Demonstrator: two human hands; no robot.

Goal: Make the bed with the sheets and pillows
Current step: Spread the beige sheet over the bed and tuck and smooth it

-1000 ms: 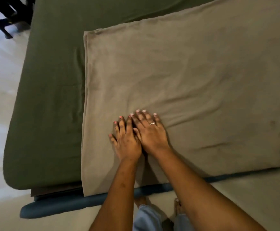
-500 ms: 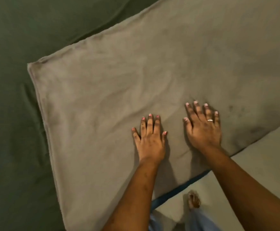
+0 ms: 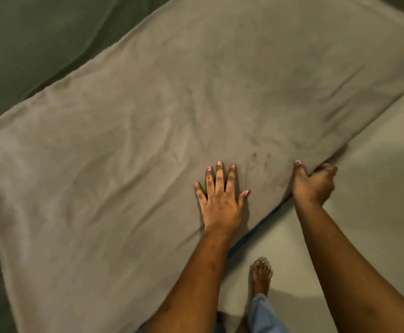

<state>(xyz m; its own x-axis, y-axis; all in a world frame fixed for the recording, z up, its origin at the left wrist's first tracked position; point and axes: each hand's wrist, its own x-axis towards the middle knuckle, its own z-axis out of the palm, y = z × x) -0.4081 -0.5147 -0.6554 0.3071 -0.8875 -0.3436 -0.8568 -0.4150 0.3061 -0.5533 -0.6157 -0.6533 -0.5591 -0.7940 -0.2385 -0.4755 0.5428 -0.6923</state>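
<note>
A large taupe folded sheet (image 3: 172, 131) lies spread across the bed, over a dark green fitted sheet (image 3: 27, 39). My left hand (image 3: 220, 195) presses flat on the taupe sheet near its front edge, fingers straight and spread. Further right, my right hand (image 3: 312, 183) grips the sheet's front edge where it hangs over the bed side, thumb on top and fingers curled under the fabric.
Pale floor (image 3: 376, 188) runs along the bed's right and front side. My bare foot (image 3: 261, 275) and a blue trouser leg (image 3: 263, 313) stand on it close to the bed edge. A dark blue bed-base strip shows under the sheet's edge.
My right hand slid right from flat on the sheet and took hold of its front edge. My left hand stayed flat. The view shifted right along the bed.
</note>
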